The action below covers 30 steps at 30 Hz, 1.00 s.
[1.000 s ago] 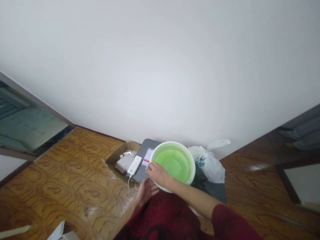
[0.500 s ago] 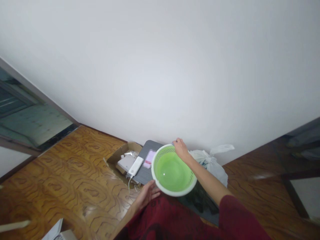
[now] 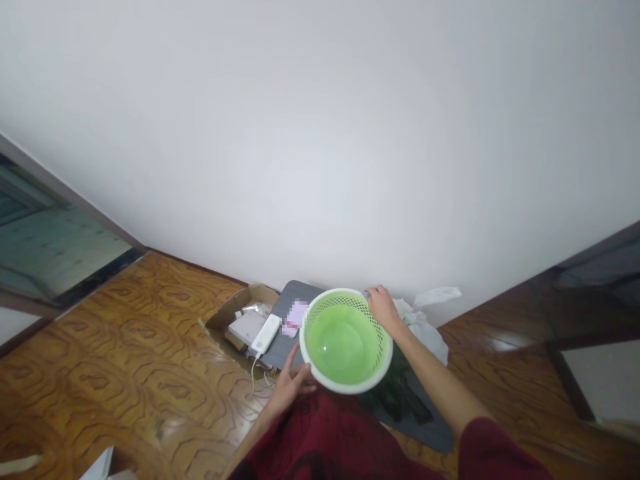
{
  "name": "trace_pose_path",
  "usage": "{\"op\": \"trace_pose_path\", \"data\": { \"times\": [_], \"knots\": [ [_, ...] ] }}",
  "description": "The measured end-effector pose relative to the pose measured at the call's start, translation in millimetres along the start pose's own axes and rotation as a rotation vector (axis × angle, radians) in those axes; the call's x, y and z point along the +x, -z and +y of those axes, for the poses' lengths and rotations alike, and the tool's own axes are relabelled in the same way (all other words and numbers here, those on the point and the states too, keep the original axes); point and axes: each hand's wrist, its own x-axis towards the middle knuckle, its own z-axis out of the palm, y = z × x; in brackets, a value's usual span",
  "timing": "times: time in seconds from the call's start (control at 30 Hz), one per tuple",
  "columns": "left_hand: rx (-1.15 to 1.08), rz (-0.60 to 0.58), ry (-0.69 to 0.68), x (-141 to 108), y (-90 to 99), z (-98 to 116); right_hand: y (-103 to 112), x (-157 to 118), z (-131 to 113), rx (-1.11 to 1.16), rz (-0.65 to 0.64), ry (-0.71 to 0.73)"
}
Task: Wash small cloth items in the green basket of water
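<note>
A green basin (image 3: 345,347) sits inside a white basket with a perforated wall (image 3: 387,360), above a dark grey board. My right hand (image 3: 384,308) is at the basket's upper right rim, its fingers closed round a small greyish-purple thing too small to name. At the lower left rim is my left hand (image 3: 291,383), its fingers spread and its thumb near or against the rim. Left of the basket, a white power strip (image 3: 266,335) and a blurred purple packet (image 3: 295,318) lie on the board (image 3: 295,291).
An open cardboard box (image 3: 227,313) with small items stands left of the board. A white plastic bag (image 3: 425,330) and dark green leafy stuff (image 3: 405,393) are at the right. The white wall (image 3: 320,147) rises behind. A white cable hangs from the power strip.
My right hand has slid rightward along the basket's rim. My left hand's fingers have spread further apart at the lower left. The view has shifted slightly.
</note>
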Motion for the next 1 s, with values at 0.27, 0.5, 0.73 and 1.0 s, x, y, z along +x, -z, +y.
{"op": "trace_pose_path", "data": {
  "times": [0.27, 0.5, 0.73, 1.0],
  "knots": [
    [-0.021, 0.023, 0.031, 11, 6.8, -4, -19, 39, -81, -0.061, -0.054, 0.172],
    [0.005, -0.005, 0.002, 11, 11.0, -8, -50, -3, -160, -0.087, -0.089, 0.613],
    [0.037, 0.004, -0.002, 12, 12.0, -12, -70, -51, -168, -0.164, -0.023, 0.974],
    [0.094, -0.032, 0.015, 13, 13.2, -4, -45, 26, -131, -0.206, 0.04, 0.613]
  ]
}}
